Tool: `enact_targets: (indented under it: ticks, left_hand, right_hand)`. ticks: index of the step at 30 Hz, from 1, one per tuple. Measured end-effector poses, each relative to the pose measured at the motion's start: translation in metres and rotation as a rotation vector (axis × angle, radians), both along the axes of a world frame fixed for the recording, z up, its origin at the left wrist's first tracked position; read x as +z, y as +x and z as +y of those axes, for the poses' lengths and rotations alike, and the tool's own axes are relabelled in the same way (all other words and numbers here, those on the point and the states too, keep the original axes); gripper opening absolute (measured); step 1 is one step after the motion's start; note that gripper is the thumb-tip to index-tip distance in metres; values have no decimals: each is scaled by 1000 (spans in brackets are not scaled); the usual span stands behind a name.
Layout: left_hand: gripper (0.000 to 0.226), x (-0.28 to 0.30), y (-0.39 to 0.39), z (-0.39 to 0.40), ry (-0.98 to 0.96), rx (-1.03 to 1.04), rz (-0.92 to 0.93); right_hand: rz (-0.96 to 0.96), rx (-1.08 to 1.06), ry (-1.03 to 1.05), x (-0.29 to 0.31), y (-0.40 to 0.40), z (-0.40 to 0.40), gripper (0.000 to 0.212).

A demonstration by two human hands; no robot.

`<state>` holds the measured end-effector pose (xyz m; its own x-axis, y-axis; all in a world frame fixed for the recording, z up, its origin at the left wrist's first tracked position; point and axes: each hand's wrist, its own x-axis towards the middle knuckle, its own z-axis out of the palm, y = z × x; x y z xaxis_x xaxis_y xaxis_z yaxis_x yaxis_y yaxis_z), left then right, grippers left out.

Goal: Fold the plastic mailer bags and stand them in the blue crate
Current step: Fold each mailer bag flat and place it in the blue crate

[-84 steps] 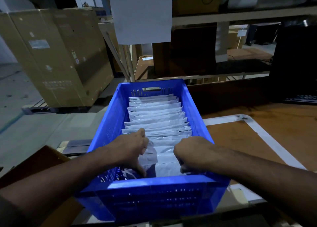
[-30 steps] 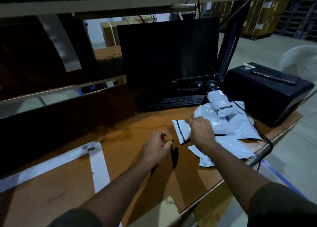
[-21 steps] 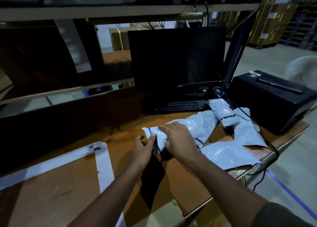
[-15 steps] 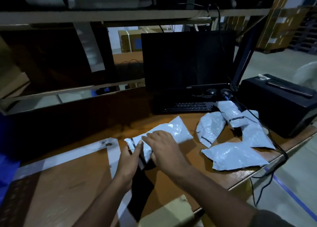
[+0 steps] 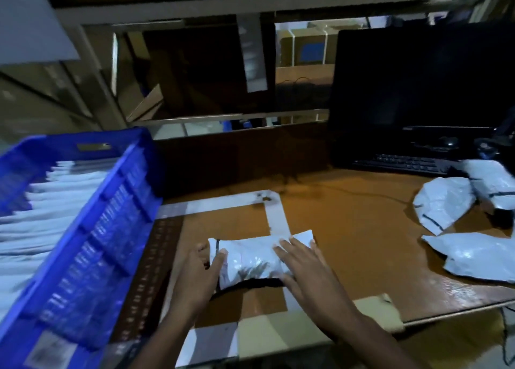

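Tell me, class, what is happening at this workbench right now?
A person is working a white plastic mailer bag on the wooden table. The left hand grips its left end, thumb on top, while the right hand presses flat on its right part. The blue crate at the left already holds a row of standing folded bags. More loose mailer bags wait at the right, near the keyboard.

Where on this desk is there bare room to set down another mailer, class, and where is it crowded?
Free: the brown desktop between the white tape corner and the loose mailers. Crowded: the blue crate, packed with standing bags, and the spot where both hands, left hand and right hand, hold a mailer.
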<state>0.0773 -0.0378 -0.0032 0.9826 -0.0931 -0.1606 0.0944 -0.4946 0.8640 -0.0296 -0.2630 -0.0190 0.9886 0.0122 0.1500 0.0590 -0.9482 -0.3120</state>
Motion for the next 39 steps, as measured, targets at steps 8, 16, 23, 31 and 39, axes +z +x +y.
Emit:
enact_targets:
  ticks: [8, 16, 23, 31, 39]
  left_hand:
    - [46, 12, -20, -12, 366, -390, -618]
    - [69, -45, -21, -18, 704, -700, -619]
    - [68, -49, -17, -19, 733, -721, -612]
    - [68, -50, -16, -18, 661, -723, -591]
    - [50, -37, 6, -9, 342, -527, -434]
  right_hand:
    - [-5, -3, -20, 8, 10, 14, 54]
    - [-48, 27, -204, -23, 9, 16, 54]
    - [33, 10, -224, -34, 14, 18, 52]
    - [91, 3, -176, -29, 14, 20, 52]
    - [208, -38, 170, -6, 27, -3, 65]
